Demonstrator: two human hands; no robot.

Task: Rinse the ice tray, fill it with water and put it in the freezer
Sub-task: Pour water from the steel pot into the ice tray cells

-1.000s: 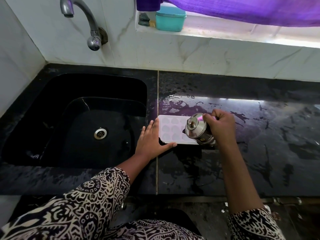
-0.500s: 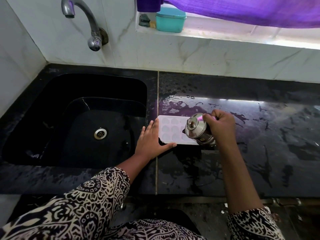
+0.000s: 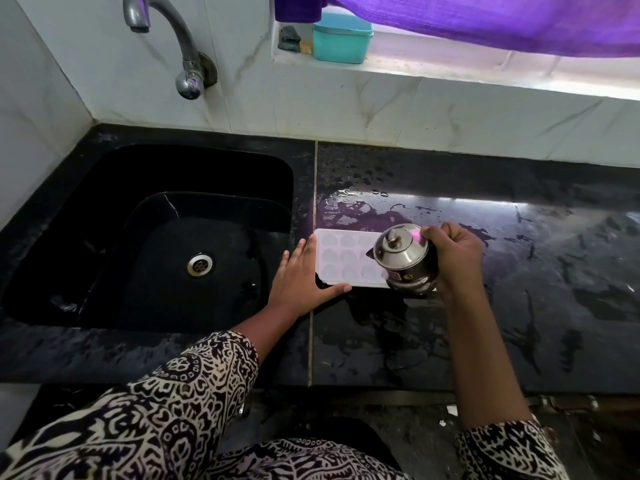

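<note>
- The white plastic ice tray point(image 3: 341, 259) lies flat on the wet black stone desk point(image 3: 519, 306), just right of the black sink point(image 3: 114, 237).
- The left hand point(image 3: 300, 284) lies flat and spread, its fingers point(image 3: 304, 249) against the tray's left edge and the thumb along its near edge; it grips nothing.
- The right hand point(image 3: 452, 258) has its fingers curled shut around a small lidded steel pot point(image 3: 403, 259), tilted over the tray's right end.
- A grey metal tap point(image 3: 173, 39) stands over the sink.

White ice tray point(image 3: 341, 259); black sink point(image 3: 104, 216); purple curtain point(image 3: 502, 19); teal box point(image 3: 341, 38).
</note>
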